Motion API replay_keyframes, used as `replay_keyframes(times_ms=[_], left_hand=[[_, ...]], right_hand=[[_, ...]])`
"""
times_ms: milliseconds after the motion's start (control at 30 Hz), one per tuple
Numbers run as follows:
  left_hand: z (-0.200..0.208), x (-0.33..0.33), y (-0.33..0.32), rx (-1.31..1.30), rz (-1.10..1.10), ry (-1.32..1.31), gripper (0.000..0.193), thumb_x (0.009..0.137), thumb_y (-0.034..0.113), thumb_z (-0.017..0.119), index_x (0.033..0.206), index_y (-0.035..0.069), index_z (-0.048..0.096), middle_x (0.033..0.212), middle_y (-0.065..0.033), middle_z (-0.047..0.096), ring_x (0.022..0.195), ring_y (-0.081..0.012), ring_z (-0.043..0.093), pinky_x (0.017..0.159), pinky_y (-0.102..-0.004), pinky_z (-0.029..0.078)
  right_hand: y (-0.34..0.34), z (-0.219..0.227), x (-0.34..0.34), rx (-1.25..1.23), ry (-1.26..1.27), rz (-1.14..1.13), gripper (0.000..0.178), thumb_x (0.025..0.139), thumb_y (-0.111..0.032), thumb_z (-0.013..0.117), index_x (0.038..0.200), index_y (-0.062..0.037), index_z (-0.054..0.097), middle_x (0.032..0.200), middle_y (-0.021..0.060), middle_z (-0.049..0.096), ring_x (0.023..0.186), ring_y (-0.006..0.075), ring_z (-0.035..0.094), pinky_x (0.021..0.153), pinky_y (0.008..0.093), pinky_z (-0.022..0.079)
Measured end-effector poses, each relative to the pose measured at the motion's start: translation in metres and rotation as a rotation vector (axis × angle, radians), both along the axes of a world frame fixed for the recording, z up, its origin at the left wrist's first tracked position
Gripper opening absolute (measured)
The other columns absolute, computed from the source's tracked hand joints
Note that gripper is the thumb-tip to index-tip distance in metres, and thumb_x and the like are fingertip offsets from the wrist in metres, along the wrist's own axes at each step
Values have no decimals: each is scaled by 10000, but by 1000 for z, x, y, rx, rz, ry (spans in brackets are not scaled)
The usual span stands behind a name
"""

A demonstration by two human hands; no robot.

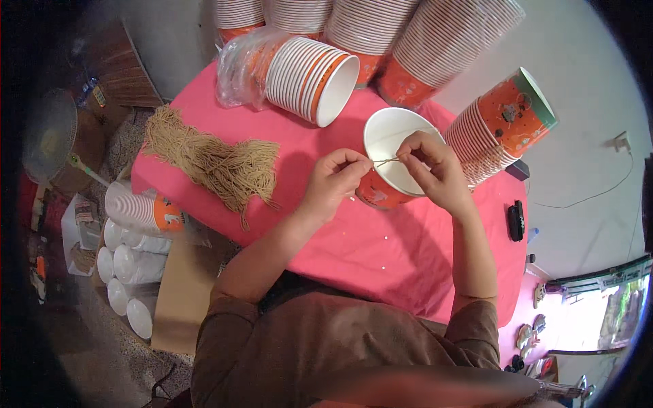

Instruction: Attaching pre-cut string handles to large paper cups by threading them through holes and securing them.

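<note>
A thin tan strand (386, 161) is held taut above the near part of the open mouth of a paper bucket (385, 195); one end is pinched between thumb and forefinger of the left hand (339, 178), the other between the fingertips of the right hand (435, 170), both grips being narrow; whether the strand is twisted or knotted cannot be made out. Part of the bucket's rim and wall is covered by the right hand; tall stacks of buckets (371, 27) at the back are cut off by the upper edge; the far end of a lying stack (306, 78) is blurred by crumpled clear plastic (248, 71); a small black object (516, 221) at the right is too indistinct to be identified.

The bucket is smooth and round, white inside and orange outside; the surface (326, 258) is covered in matt pink cloth, dotted with a few pale specks; on its left a limp, stringy bundle of tan cords (218, 163) is spread, its ends frayed out; at the right a tilted stack of orange buckets (513, 112) is partly overlaid with tan strands (486, 164); below the left edge, white rounded containers (139, 262) are grouped beside brown cardboard (183, 292).
</note>
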State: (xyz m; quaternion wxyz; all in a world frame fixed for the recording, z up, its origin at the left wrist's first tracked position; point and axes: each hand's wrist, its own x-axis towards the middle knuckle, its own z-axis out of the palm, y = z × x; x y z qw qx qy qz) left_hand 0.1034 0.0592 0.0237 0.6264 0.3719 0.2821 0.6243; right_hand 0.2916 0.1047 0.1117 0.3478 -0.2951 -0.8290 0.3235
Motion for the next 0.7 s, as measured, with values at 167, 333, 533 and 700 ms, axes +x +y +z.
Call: replay_keyframes(times_ms=[167,333,533,700], left_hand=[[-6,1,-2,-7,-12,-36,63,893,125,634,916,67,627,663,74,475,509,-8,362,447,-189,262],[-20,-3,-6,-77,-125,-196,50,913,105,589,909,59,607,656,57,449,535,-31,366,488,-200,294],[-17,-3,-19,-132,-88,-70,105,923,110,569,1007,54,596,714,32,514,596,-55,443,522,-211,349],[-8,-12,-26,72,204,221,124,940,140,585,983,28,618,771,28,561,633,-40,491,544,-200,407]], right_hand=[[0,1,-1,-36,-3,-47,37,873,20,581,882,-12,566,797,27,569,737,107,531,626,253,426],[2,-4,-6,185,-36,-32,49,859,24,600,891,-3,574,766,58,566,699,141,544,615,268,433],[-5,-1,-5,-124,15,-22,78,904,-13,584,977,11,601,786,15,583,657,89,528,592,233,440],[-7,10,-4,-270,81,75,95,940,-25,549,1013,19,592,802,-5,579,663,58,522,591,209,445]])
